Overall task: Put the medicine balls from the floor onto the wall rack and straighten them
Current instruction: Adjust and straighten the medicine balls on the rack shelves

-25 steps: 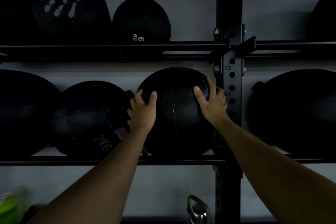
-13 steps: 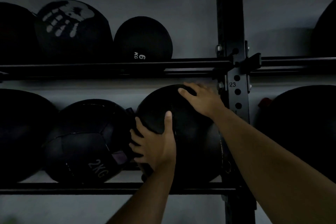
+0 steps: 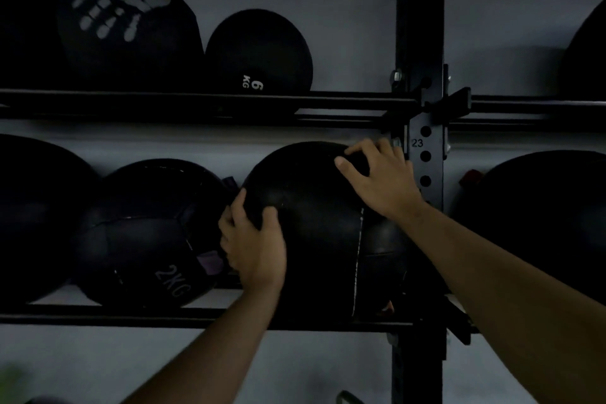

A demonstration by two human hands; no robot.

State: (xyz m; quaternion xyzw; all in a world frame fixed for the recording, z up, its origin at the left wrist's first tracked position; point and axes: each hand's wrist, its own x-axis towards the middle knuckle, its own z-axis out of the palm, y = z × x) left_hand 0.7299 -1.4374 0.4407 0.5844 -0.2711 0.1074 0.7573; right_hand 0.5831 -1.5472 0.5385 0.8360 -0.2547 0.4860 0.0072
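A large black medicine ball [image 3: 319,239] rests on the lower shelf of the black wall rack [image 3: 196,318], just left of the rack's upright post [image 3: 423,43]. My left hand [image 3: 254,244] presses on its lower left side with fingers spread. On the ball's upper right, my right hand [image 3: 380,179] lies with curled fingers. A white seam runs down the ball's right half. To its left sits a black ball marked 2KG [image 3: 147,233], touching it.
The upper shelf [image 3: 196,102] carries a ball with a white handprint [image 3: 128,29] and a smaller 6 KG ball [image 3: 259,52]. More dark balls sit at the far left [image 3: 36,216] and to the right of the post [image 3: 541,223]. A grey wall is behind.
My left hand slid down the ball's left side and my right hand climbed to its top right. The ball has turned; a white seam now shows on its right half.
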